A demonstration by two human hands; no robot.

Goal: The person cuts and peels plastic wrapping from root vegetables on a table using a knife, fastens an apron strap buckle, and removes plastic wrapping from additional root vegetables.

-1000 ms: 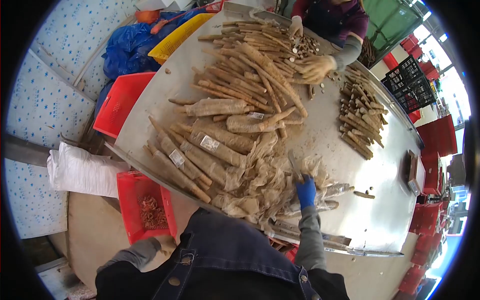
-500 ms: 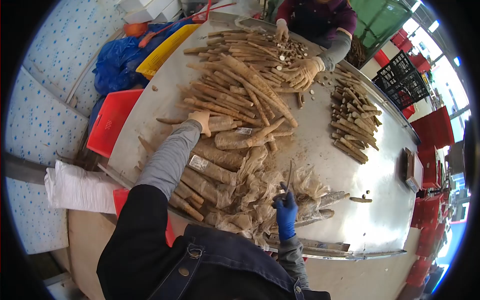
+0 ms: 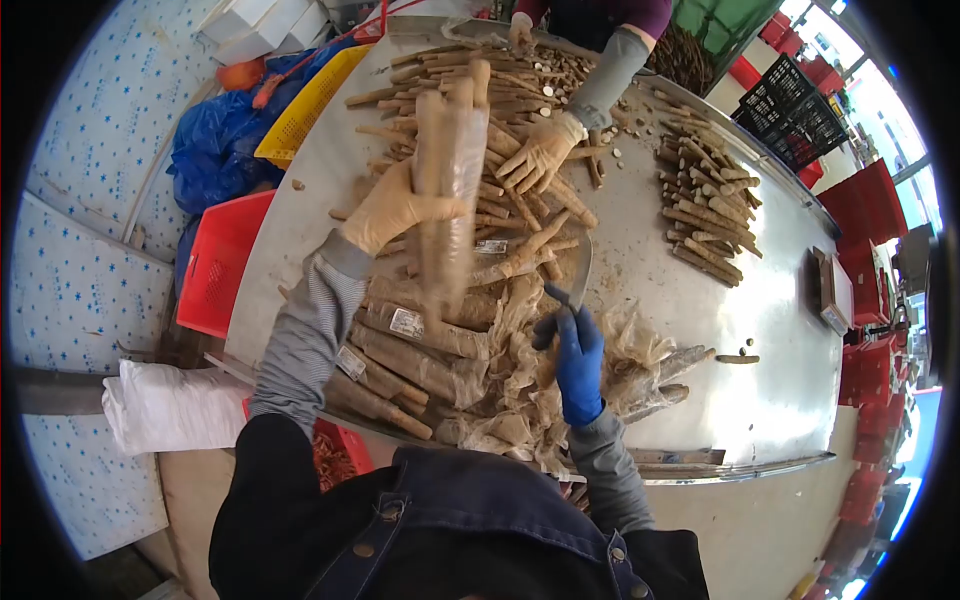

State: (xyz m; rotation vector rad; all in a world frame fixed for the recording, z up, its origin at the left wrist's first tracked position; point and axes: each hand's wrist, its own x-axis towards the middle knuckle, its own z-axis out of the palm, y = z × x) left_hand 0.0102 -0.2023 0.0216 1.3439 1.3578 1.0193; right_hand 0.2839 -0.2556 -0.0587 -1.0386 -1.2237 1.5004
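Observation:
My left hand, in a tan glove, grips a bundle of long brown roots wrapped in clear plastic. The bundle stands nearly upright above the pile and is blurred by motion. In a blue glove, my right hand is closed around a knife, its curved blade pointing away from me. Other wrapped bundles with white labels lie below my left hand. Crumpled plastic wrap is heaped beside and under my right hand. Loose roots cover the far part of the metal table.
Across the table a person's gloved hand rests on the roots; their other hand is near cut pieces. A sorted root stack lies at right. Red crate, yellow crate and blue bag stand left.
My left hand has lifted a wrapped bundle off the pile and tilted it upright. My right hand and knife have moved slightly forward. The other person's nearer hand has shifted left.

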